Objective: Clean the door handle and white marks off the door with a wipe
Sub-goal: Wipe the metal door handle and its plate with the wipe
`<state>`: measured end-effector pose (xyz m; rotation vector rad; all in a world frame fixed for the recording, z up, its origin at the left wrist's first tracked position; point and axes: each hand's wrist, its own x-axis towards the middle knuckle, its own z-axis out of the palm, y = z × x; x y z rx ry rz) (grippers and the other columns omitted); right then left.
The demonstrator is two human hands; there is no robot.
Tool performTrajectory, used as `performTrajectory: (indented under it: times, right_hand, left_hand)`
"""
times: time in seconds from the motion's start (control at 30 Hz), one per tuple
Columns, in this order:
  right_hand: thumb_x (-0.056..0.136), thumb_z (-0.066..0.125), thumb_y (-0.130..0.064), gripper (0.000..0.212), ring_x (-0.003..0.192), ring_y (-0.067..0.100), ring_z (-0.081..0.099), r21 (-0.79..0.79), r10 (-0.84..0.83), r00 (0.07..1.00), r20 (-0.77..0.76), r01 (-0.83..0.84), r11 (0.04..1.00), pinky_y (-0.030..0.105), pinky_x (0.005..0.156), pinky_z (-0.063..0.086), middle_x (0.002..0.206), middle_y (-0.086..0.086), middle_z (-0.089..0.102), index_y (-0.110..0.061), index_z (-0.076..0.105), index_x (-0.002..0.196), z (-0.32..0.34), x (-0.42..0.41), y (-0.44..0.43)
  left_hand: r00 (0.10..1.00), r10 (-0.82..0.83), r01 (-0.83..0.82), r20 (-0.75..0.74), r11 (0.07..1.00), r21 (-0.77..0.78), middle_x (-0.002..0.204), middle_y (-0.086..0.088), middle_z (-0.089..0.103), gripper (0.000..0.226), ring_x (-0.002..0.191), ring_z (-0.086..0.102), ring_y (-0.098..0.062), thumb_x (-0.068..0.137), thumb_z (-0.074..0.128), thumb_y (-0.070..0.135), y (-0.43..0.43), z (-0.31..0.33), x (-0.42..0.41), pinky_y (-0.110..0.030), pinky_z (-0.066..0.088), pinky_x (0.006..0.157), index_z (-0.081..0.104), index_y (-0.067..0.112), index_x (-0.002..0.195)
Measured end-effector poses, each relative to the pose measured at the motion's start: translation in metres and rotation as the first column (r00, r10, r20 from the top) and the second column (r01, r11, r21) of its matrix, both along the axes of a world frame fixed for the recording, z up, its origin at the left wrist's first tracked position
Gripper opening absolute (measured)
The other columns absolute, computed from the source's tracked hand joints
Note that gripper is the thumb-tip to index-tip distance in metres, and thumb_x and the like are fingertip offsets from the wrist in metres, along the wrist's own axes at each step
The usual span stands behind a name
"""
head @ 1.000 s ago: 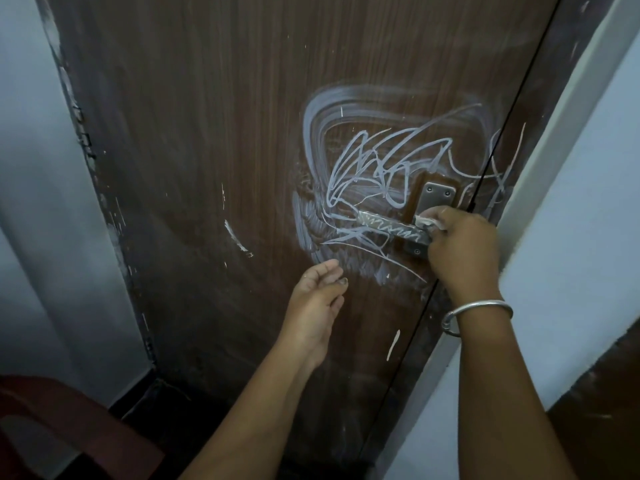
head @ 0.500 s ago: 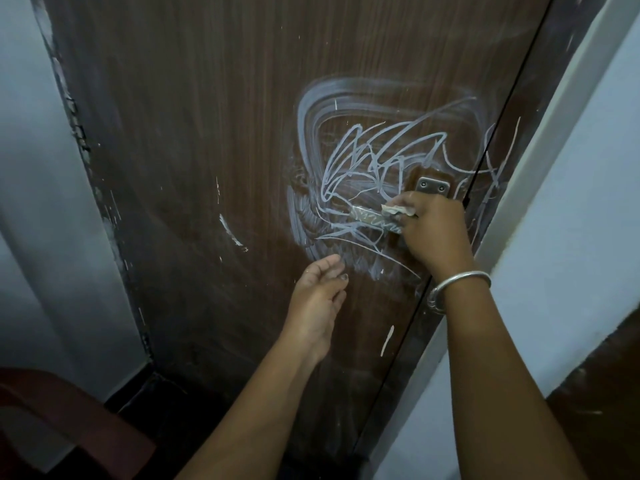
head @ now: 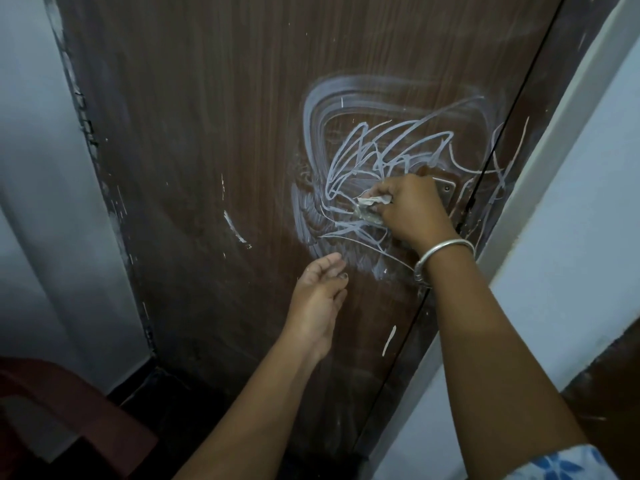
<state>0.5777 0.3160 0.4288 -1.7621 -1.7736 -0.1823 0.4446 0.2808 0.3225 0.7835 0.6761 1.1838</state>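
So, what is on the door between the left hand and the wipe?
Head view: only the door, carrying white marks, thin lines and a smeared patch, between the left hand and the wipe.

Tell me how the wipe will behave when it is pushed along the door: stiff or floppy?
Probably floppy: the wipe is crumpled into folds in the right hand. Likely light, since a pinch alone holds it. It may bunch rather than slide flat.

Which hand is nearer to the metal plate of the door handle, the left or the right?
Right. The right hand, pinching the wipe, covers the left part of the metal plate. The left hand is lower and further left, before the door, well apart from the plate.
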Motion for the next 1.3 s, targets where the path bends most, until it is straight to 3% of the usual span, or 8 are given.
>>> performTrajectory:
  times: [0.2,0.3,0.4,0.53,0.73,0.87,1.0,1.3]
  right_hand:
    - [0.08,0.068,-0.004,0.022,0.085,0.022,0.062,-0.008,0.053,0.989,0.135,-0.053,0.999,0.025,0.082,0.046,0.091,0.01,0.072,-0.017,0.074,0.096,0.004,-0.011,0.01]
    - [0.079,0.068,-0.005,0.02,0.074,0.015,0.059,-0.003,0.068,0.992,0.103,-0.068,0.998,0.02,0.074,0.044,0.09,0.01,0.073,-0.016,0.074,0.095,0.004,-0.012,0.009]
    - [0.079,0.068,-0.003,0.02,0.072,0.015,0.062,0.003,0.056,0.998,0.036,-0.056,0.998,0.023,0.072,0.05,0.086,0.009,0.073,-0.017,0.074,0.091,0.001,-0.011,0.005]
    - [0.079,0.064,0.003,0.025,0.063,0.012,0.061,-0.006,0.016,0.997,-0.078,-0.017,1.0,0.019,0.054,0.046,0.081,0.007,0.071,-0.019,0.073,0.084,0.0,0.003,-0.006]
    - [0.078,0.065,0.0,0.029,0.061,0.002,0.052,-0.009,-0.025,0.996,-0.081,0.024,1.0,0.014,0.053,0.039,0.072,0.0,0.063,-0.029,0.067,0.074,0.001,0.021,-0.027]
    - [0.079,0.063,0.0,0.028,0.059,0.013,0.053,-0.03,-0.059,0.998,-0.035,0.058,0.998,0.022,0.059,0.042,0.07,0.005,0.063,-0.027,0.067,0.075,0.003,0.015,-0.023]
    - [0.08,0.06,0.002,0.025,0.054,0.014,0.053,0.009,-0.061,0.996,-0.067,0.062,0.998,0.026,0.059,0.046,0.071,0.009,0.067,-0.02,0.072,0.081,-0.001,0.003,-0.014]
    - [0.077,0.057,0.002,0.029,0.073,0.027,0.063,0.028,-0.036,0.998,0.057,0.035,0.999,0.035,0.068,0.055,0.084,0.013,0.071,-0.02,0.073,0.087,0.0,-0.026,0.004]
  left_hand:
    - [1.0,0.016,-0.016,-0.011,1.0,0.014,0.114,0.0,0.059,0.038,0.109,0.053,-0.01,0.089,0.041,-0.008,-0.002,0.004,-0.004,-0.031,0.036,0.103,0.054,0.016,0.115]
    - [1.0,0.015,-0.015,-0.02,1.0,0.013,0.115,0.0,0.06,0.037,0.114,0.052,-0.013,0.09,0.041,-0.008,-0.002,0.005,-0.005,-0.032,0.036,0.105,0.055,0.017,0.114]
    - [1.0,0.012,-0.011,-0.029,1.0,0.016,0.12,-0.002,0.059,0.037,0.117,0.052,-0.014,0.089,0.042,-0.007,-0.002,0.006,-0.007,-0.032,0.036,0.105,0.056,0.019,0.111]
    - [1.0,0.005,-0.004,-0.026,1.0,0.026,0.125,-0.005,0.057,0.037,0.12,0.05,-0.015,0.09,0.042,-0.007,-0.003,0.007,-0.009,-0.03,0.036,0.103,0.056,0.019,0.112]
    - [1.0,0.006,-0.005,-0.018,1.0,0.031,0.124,-0.003,0.058,0.036,0.121,0.05,-0.015,0.09,0.043,-0.006,-0.007,0.006,-0.015,-0.033,0.035,0.107,0.057,0.021,0.109]
    - [1.0,0.012,-0.012,-0.01,0.999,0.031,0.127,-0.006,0.057,0.035,0.122,0.05,-0.016,0.09,0.043,-0.007,-0.008,0.007,-0.015,-0.032,0.036,0.106,0.056,0.019,0.111]
    - [1.0,0.016,-0.017,0.004,0.999,0.033,0.124,-0.005,0.058,0.035,0.122,0.05,-0.016,0.09,0.043,-0.007,-0.009,0.008,-0.013,-0.031,0.036,0.104,0.056,0.019,0.11]
    - [0.999,0.041,-0.04,-0.005,0.995,0.091,0.119,-0.002,0.06,0.039,0.109,0.055,-0.008,0.09,0.043,-0.007,-0.001,0.02,-0.014,-0.021,0.041,0.087,0.054,0.013,0.121]
